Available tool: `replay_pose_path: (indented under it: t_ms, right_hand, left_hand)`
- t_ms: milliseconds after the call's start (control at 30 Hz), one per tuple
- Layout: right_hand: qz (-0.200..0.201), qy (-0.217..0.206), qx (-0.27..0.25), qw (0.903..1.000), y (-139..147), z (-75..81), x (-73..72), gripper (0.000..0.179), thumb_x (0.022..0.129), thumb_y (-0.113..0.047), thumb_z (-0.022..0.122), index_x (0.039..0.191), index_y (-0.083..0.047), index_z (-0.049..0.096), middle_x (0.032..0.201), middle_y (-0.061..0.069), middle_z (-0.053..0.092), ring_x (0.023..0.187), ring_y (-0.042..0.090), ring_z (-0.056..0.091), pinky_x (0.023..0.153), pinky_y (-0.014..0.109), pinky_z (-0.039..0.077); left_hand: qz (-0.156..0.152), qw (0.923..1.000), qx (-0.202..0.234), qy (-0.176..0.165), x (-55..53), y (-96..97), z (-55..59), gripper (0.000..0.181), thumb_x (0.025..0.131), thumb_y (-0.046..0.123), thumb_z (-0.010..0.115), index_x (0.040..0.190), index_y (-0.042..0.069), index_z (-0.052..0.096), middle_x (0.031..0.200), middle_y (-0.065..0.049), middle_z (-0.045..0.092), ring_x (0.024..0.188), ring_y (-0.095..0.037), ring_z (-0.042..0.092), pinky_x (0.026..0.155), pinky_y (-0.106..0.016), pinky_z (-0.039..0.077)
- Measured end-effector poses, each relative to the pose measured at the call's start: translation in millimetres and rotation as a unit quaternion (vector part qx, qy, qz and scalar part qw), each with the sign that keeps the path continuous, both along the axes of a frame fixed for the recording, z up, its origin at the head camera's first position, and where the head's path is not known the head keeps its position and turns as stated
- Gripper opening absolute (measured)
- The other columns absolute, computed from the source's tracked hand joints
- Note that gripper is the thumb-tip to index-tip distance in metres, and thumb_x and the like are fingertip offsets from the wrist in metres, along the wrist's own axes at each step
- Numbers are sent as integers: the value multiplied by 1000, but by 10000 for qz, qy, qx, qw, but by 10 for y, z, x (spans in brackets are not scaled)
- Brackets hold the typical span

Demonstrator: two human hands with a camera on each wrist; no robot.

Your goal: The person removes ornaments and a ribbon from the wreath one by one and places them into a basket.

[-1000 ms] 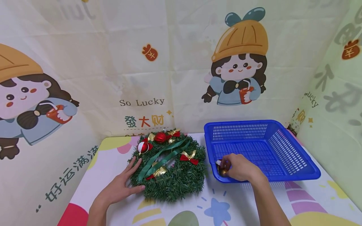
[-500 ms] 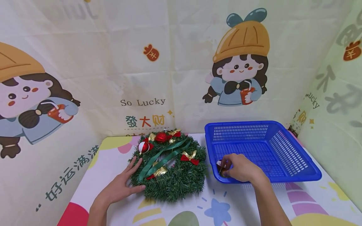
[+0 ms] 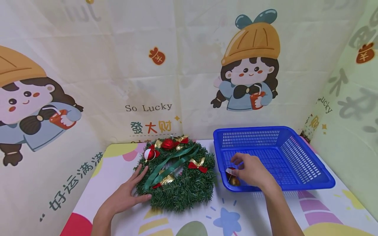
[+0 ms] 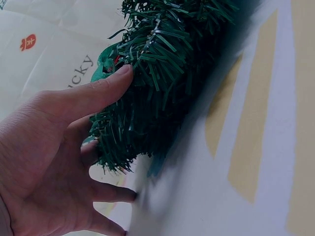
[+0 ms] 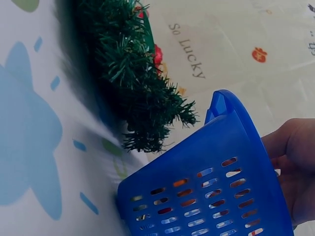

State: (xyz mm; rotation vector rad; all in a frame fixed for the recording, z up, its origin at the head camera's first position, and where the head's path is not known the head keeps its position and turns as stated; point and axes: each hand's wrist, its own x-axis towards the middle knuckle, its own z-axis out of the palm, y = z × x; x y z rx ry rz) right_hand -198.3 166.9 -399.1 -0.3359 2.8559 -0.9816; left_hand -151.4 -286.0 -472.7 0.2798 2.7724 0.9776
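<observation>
My left hand (image 3: 125, 193) rests at the left side of a green artificial wreath (image 3: 192, 193), thumb and fingers spread apart. In the left wrist view its thumb (image 4: 106, 91) touches the green needles. The wreath bears red and gold bows (image 3: 198, 165), a red ball (image 3: 168, 143), a red and white ball (image 3: 150, 154) and a green ribbon (image 3: 177, 162). Inside the near left corner of a blue plastic basket (image 3: 307, 188) lie a gold ball ornament (image 3: 234, 181) and a dark red one with a white tag (image 3: 229, 170). Just above them, my right hand (image 3: 251, 170) has parted fingers.
The basket stands right of the wreath, a narrow gap between them. Its slotted wall (image 5: 206, 187) hides most of the right hand in the right wrist view. A printed cloth backdrop (image 3: 189, 82) rises behind the patterned tabletop (image 3: 124, 223).
My right hand has lifted slightly and its fingers have parted from the ornaments, which now show more in the basket corner. The left hand and wreath have not moved.
</observation>
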Motion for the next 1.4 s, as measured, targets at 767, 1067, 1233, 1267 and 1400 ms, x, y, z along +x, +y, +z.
replay_pose_path:
  t_ms: [767, 1067, 1233, 1267, 1400]
  right_hand:
    - [-62, 1099, -1620, 9806, -175, -78, -97, 52, 95, -14, 77, 144, -19, 62, 148, 14, 60, 133, 39, 61, 104, 56, 53]
    - [244, 1242, -2110, 9693, -330, -121, -106, 47, 96, -16, 77, 141, -17, 64, 146, 9, 62, 134, 33, 61, 107, 53, 52]
    - [362, 1281, -2319, 9636, -436, -137, -111, 48, 95, -13, 78, 141, -18, 65, 146, 8, 62, 134, 31, 61, 108, 51, 51]
    - [385, 1274, -2359, 9626, -460, -134, -113, 48, 94, -13, 78, 140, -18, 65, 146, 8, 62, 134, 31, 61, 108, 51, 51]
    - [532, 1132, -2466, 9610, -572, -98, -140, 49, 94, -13, 79, 140, -18, 65, 146, 7, 62, 134, 29, 61, 109, 50, 51]
  left_hand:
    - [-29, 9999, -27, 103, 12, 9, 0, 103, 88, 59, 76, 168, 31, 18, 177, -8, 4, 155, -55, 19, 109, -76, 35]
    - [-40, 9999, 25, 119, -8, 4, -18, 103, 89, 60, 76, 168, 33, 17, 177, -6, 3, 155, -55, 18, 110, -76, 35]
    - [-32, 9999, 18, 132, -5, -2, -19, 102, 88, 60, 76, 168, 34, 17, 177, -6, 4, 155, -55, 19, 110, -76, 35]
    - [-26, 9999, 30, 116, -4, -1, -18, 102, 88, 60, 76, 168, 34, 17, 177, -6, 3, 155, -55, 18, 110, -76, 35]
    - [-31, 10000, 29, 75, 8, -3, -7, 102, 89, 59, 76, 168, 34, 17, 178, -6, 2, 155, -55, 17, 110, -76, 35]
